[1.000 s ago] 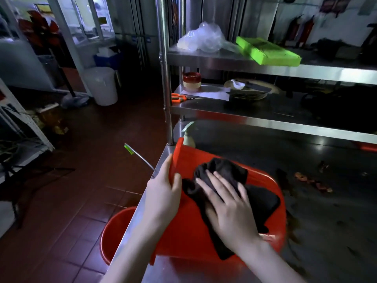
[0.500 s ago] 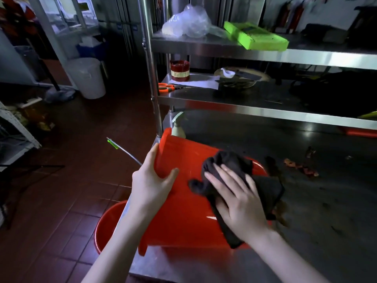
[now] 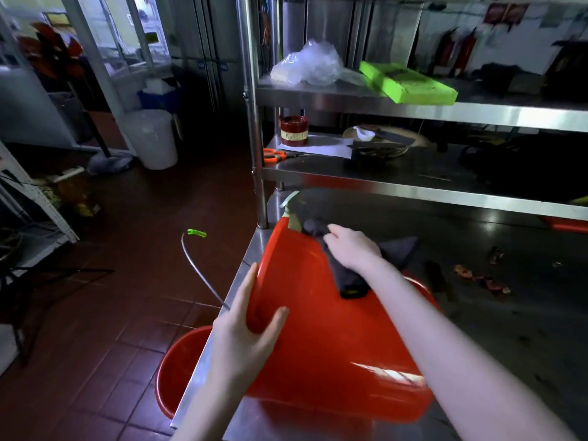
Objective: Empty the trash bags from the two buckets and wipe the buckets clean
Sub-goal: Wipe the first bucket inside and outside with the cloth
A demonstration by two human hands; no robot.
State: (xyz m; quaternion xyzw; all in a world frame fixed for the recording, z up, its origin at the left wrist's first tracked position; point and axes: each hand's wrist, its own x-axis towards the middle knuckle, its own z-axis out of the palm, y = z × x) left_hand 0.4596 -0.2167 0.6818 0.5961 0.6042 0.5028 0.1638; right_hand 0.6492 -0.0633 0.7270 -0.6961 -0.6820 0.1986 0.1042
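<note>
We find one red bucket [image 3: 334,342] lying on its side on the steel worktop [image 3: 525,329], our left hand [image 3: 245,338] gripping its rim. Our right hand [image 3: 353,246] grips a dark cloth [image 3: 350,278] against the bucket's wall. A second bucket [image 3: 178,374] stands on the floor beside the worktop.

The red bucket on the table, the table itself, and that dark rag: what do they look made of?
The red bucket looks like glossy moulded plastic: uniform colour, soft bright highlights. The table and its shelves seem brushed stainless steel, grey with streaky reflections. The dark rag appears to be soft matte cloth; it folds and drapes limply over the bucket.
</note>
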